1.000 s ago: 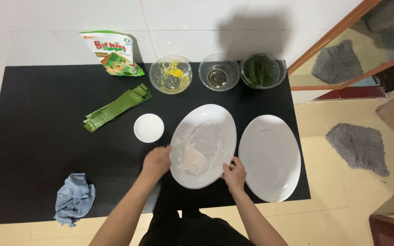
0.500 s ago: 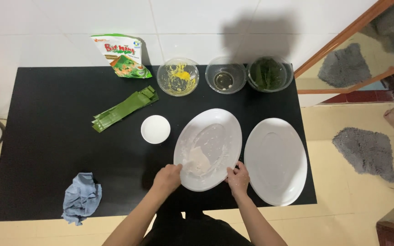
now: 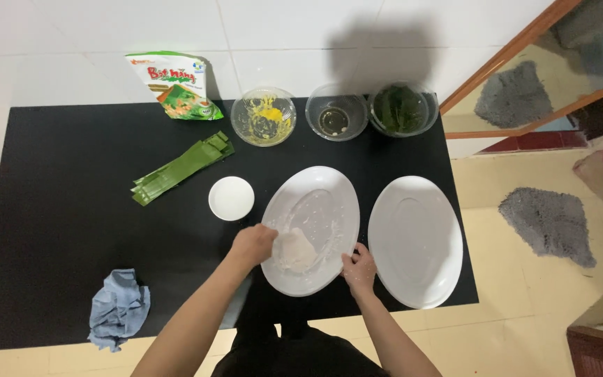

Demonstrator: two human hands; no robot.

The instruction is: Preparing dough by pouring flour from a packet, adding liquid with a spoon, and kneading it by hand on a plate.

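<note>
A pale lump of dough [image 3: 294,250] is being pressed on the floured white oval plate [image 3: 329,202], at about 7 o'clock of the plate. The left hand [image 3: 252,244] is laid on the dough with the fingers curled loosely over its left side; whether it truly grips cannot be told. The right hand [image 3: 359,269] is closed lightly on the plate's rim at 5 o'clock, so the plate is kept from sliding. For good work, the dough should probably be turned in the flour and pressed evenly, with the rim held firm. A second, bare oval plate [image 3: 417,241] lies at 3 o'clock, and a small white dish [image 3: 231,198] at 10 o'clock.
</note>
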